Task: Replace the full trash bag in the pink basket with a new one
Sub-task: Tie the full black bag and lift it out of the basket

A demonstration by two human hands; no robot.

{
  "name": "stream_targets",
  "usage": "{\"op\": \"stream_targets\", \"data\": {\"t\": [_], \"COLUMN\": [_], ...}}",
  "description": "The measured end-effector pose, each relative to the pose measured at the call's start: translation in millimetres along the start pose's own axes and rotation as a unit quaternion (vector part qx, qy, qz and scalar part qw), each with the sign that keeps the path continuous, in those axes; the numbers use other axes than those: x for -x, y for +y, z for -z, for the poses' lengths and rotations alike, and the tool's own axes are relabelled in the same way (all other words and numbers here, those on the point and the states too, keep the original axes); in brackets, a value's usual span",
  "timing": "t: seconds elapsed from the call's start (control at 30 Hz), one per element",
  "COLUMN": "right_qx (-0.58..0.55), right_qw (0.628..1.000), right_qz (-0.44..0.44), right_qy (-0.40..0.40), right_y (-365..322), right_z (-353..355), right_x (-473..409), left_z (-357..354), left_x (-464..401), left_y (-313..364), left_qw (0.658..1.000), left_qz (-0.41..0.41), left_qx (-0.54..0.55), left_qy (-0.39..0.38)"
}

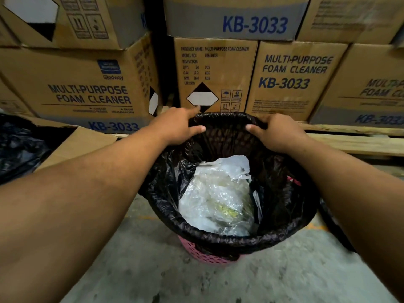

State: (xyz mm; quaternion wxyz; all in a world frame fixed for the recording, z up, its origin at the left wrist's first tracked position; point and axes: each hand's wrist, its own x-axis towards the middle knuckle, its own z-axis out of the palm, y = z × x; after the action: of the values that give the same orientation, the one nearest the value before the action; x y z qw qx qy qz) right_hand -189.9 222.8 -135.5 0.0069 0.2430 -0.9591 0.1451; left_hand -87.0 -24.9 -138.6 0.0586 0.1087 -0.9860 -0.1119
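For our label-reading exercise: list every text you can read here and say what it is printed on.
"KB-3033": top carton.
"MULTI-PURPOSE FOAM CLEANER", "KB-3033", "Glodway": left carton.
"PRODUCT NAME: MULTI-PURPOSE FOAM CLEANER", "MODEL NO: KB-3033", "QTY: 24 PCS": middle carton.
"MULTI-PURPOSE FOAM CLEANER", "KB-3033": right carton.
Fine print is too blurred.

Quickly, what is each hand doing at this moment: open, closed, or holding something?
Left hand: holding the far rim of the black trash bag, thumb inside.
Right hand: holding the same rim, thumb inside.
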Motion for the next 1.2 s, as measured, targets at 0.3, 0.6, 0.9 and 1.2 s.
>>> {"op": "stream_targets", "data": {"t": [0.3, 0.6, 0.9, 1.2], "right_qx": [-0.163, -0.113, -0.200, -0.041], "right_qw": [0.977, 0.985, 0.977, 0.997], "right_qz": [0.125, 0.131, -0.067, -0.057], "right_qy": [0.061, -0.011, -0.045, 0.021], "right_y": [-2, 14, 55, 26], "right_z": [-4, 30, 25, 76], "right_x": [11, 46, 114, 118], "left_z": [-7, 23, 16, 47], "left_x": [7, 49, 106, 122], "left_y": [5, -5, -17, 5], "left_qw": [0.987, 0.984, 0.977, 0.989], "left_qz": [-0.122, -0.055, 0.202, 0.059], "left_qx": [0.094, 0.112, 0.074, 0.033], "left_qy": [0.045, 0.130, 0.009, 0.133]}}
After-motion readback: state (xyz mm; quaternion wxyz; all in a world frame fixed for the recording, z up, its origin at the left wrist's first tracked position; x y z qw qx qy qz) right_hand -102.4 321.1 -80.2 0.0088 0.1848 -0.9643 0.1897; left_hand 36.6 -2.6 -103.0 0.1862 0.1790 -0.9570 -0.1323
